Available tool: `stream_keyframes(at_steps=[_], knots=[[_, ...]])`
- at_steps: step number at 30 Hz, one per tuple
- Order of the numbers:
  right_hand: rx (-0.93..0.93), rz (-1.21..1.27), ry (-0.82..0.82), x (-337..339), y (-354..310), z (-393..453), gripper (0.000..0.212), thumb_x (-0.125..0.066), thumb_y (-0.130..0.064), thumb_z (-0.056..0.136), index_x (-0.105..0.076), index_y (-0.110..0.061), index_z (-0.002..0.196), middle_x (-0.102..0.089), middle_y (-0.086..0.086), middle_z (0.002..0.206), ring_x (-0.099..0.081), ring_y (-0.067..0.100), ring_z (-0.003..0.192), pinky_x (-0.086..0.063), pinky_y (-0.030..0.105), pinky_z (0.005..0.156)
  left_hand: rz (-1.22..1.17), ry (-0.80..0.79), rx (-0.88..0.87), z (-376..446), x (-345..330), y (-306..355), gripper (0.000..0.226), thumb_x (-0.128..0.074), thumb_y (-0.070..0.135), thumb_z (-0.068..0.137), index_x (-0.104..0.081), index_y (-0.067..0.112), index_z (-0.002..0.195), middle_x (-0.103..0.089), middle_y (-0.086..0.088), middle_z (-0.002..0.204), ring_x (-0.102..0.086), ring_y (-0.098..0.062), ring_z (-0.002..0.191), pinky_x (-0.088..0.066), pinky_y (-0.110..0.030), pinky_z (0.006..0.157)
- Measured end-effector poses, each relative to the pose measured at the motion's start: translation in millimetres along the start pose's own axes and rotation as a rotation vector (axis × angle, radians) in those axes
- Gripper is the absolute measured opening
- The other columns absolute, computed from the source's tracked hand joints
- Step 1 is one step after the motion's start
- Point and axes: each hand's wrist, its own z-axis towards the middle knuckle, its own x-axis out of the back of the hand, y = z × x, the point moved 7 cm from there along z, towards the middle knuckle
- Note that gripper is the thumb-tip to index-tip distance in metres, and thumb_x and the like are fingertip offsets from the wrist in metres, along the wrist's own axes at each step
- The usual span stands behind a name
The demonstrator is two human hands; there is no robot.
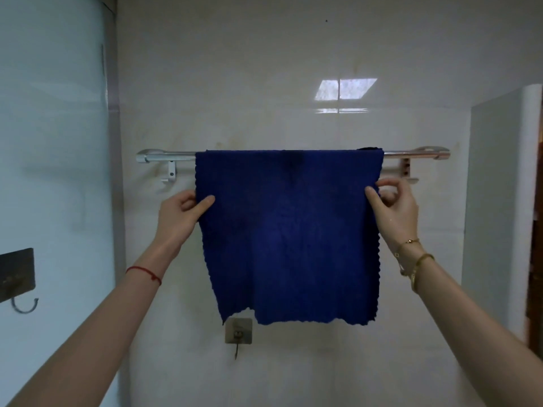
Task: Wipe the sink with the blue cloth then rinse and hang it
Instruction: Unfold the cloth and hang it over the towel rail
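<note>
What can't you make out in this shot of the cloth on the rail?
Head view only:
- Middle of the towel rail: covered by the blue cloth.
- Cloth's back half: hidden behind its front.
- Left hand and right hand: the fingers behind the cloth edges are hidden.
- Dark item at the cloth's top right corner: mostly covered, cannot be identified.
- Sink: out of frame.

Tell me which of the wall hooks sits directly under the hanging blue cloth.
The small square adhesive hook, on the tiled wall just below the blue cloth. The dark hook hangs far left on the glass panel.
</note>
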Motion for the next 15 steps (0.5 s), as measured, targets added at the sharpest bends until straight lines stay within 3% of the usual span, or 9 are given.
stream_keyframes(at_steps=[3, 6, 10, 12, 15], knots=[[0.053, 0.016, -0.007, -1, -8, 6, 0.018, -0.066, -0.022, 0.09, -0.052, -0.018, 0.101, -0.055, 0.006, 0.071, -0.055, 0.016, 0.071, -0.051, 0.032, 0.07, -0.039, 0.052, -0.062, 1, 5, 12, 0.004, -0.073, 0.023, 0.09, -0.071, 0.025, 0.088, -0.074, 0.008, 0.094, -0.071, -0.005, 0.086, -0.057, -0.024, 0.08], [0.126, 0.027, 0.088, -1, -28, 22, 0.017, -0.067, -0.02, 0.087, -0.053, -0.017, 0.095, -0.052, -0.002, 0.072, -0.051, 0.009, 0.069, -0.048, 0.028, 0.075, -0.076, 0.086, -0.106, 14, 4, 31, 0.003, -0.073, 0.024, 0.09, -0.071, 0.026, 0.091, -0.074, 0.007, 0.094, -0.07, -0.008, 0.088, -0.056, -0.024, 0.079], [0.193, -0.028, 0.173, 1, -58, 46, 0.013, -0.065, -0.019, 0.087, -0.055, -0.018, 0.095, -0.059, -0.008, 0.084, -0.055, -0.002, 0.074, -0.048, 0.019, 0.077, -0.116, 0.151, -0.126, 36, 4, 50, 0.021, -0.073, 0.026, 0.09, -0.073, 0.009, 0.104, -0.073, 0.003, 0.092, -0.068, -0.001, 0.077, -0.055, -0.016, 0.07], [0.209, -0.053, 0.143, -3, -67, 61, 0.012, -0.063, -0.016, 0.088, -0.057, -0.016, 0.098, -0.06, -0.01, 0.093, -0.055, -0.007, 0.083, -0.047, 0.014, 0.079, -0.121, 0.188, -0.116, 46, 5, 56, 0.028, -0.075, 0.027, 0.089, -0.072, 0.006, 0.108, -0.073, 0.001, 0.095, -0.067, -0.001, 0.077, -0.053, -0.011, 0.066], [0.148, -0.091, 0.055, -9, -69, 74, 0.018, -0.061, -0.013, 0.089, -0.059, -0.014, 0.107, -0.06, -0.01, 0.106, -0.055, 0.0, 0.099, -0.043, 0.01, 0.083, -0.091, 0.21, -0.13, 52, 4, 62, 0.027, -0.075, 0.026, 0.087, -0.072, 0.009, 0.108, -0.073, 0.0, 0.1, -0.066, -0.003, 0.084, -0.053, -0.012, 0.07]])
